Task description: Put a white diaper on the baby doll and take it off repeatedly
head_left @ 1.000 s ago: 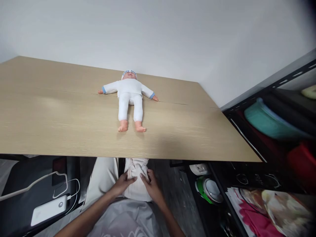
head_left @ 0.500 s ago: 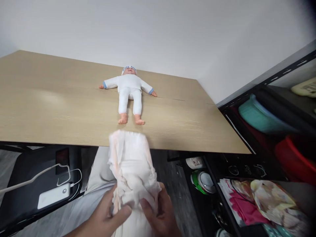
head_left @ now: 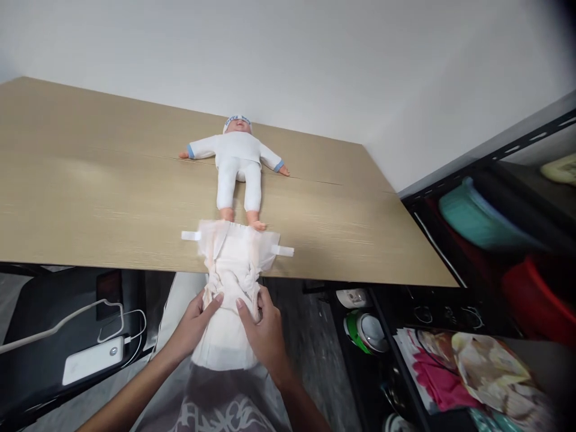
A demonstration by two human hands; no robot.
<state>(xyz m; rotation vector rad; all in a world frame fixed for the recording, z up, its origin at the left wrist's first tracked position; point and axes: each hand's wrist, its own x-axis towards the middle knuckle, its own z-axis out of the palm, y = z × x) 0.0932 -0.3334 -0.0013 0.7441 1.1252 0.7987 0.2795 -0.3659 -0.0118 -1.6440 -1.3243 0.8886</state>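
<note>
An unfolded white diaper [head_left: 231, 342] stretches between my hands, its far end on the table's front edge and its near end over my lap. Two white tape tabs stick out left and right at the far end. My left hand [head_left: 200, 321] pinches the diaper's left side at the middle, thumb on top. On the right side, my right hand [head_left: 263, 330] grips it the same way. Just beyond the far end lies a baby doll [head_left: 238, 162] on its back, arms spread, in white clothes with blue cuffs and a cap. The diaper's far edge meets or overlaps its feet.
The tan table [head_left: 112, 198] runs up to a white wall. A black seat at left bears a white power bank [head_left: 93, 360] with a cable and a dark phone [head_left: 109, 288]. Shelves at right hold a teal basin [head_left: 486, 216], a red basin [head_left: 535, 294], cans and cloths.
The diaper has moved forward onto the table edge, and its far end has spread out with both tape tabs showing. Both hands have moved forward with it, keeping their grip.
</note>
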